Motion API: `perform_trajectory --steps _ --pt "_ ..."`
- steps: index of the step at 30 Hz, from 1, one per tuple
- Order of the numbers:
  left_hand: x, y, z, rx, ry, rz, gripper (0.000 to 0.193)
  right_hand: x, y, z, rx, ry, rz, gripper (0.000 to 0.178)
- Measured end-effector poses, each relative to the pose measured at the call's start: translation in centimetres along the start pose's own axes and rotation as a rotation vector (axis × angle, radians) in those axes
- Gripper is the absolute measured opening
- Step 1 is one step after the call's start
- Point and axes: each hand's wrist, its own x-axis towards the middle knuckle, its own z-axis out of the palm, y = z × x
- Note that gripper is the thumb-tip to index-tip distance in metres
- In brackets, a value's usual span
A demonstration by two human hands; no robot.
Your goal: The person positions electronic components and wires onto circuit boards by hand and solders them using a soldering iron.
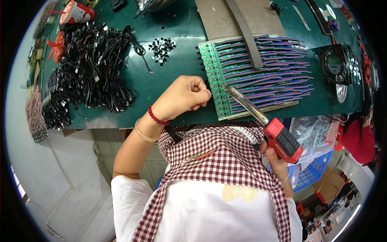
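My right hand grips a red and black soldering iron, its metal barrel slanting up and left. The tip rests over a green circuit board panel, where it touches or hovers just above; I cannot tell which. Rows of pink, blue and dark wires run rightward from that panel. At its left edge my left hand is closed, fingertips pinched beside the boards. Whatever the pinch holds is too small to make out. A flat grey bar lies across the wires.
Bundled black cables are heaped on the left of the green table. Small black connectors lie in a pile nearby. A red cup stands far left, a black fan at right. Below the right edge is a blue basket.
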Motion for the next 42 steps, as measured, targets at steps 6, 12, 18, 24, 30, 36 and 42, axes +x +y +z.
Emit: perform_trajectory --steps 6,12,18,24,30,36,42 --pt "0.0 -0.1 -0.2 -0.034 -0.009 -0.002 0.011 0.2 -0.2 0.4 -0.059 -0.023 -0.044 0.018" --pt "0.3 -0.3 -0.3 -0.014 -0.019 0.008 0.011 0.7 -1.2 1.1 -0.024 -0.050 0.033 0.019" --pt "0.3 -0.2 -0.1 -0.010 -0.004 -0.004 0.012 0.7 -0.3 1.2 -0.132 -0.053 -0.064 0.020" --pt "0.4 -0.5 -0.2 -0.016 0.009 0.013 0.012 -0.6 1.0 0.3 -0.195 -0.160 -0.051 0.019" --pt "0.3 -0.3 0.0 -0.029 0.021 0.006 0.012 -0.3 -0.2 0.8 -0.038 -0.023 0.027 0.021" --pt "0.1 -0.2 0.0 -0.003 0.030 -0.001 0.012 0.1 -0.7 0.8 0.027 -0.024 0.028 0.022" --pt "-1.0 0.6 -0.4 0.138 0.031 0.021 0.014 -0.5 0.2 0.7 0.059 0.022 -0.004 0.023"
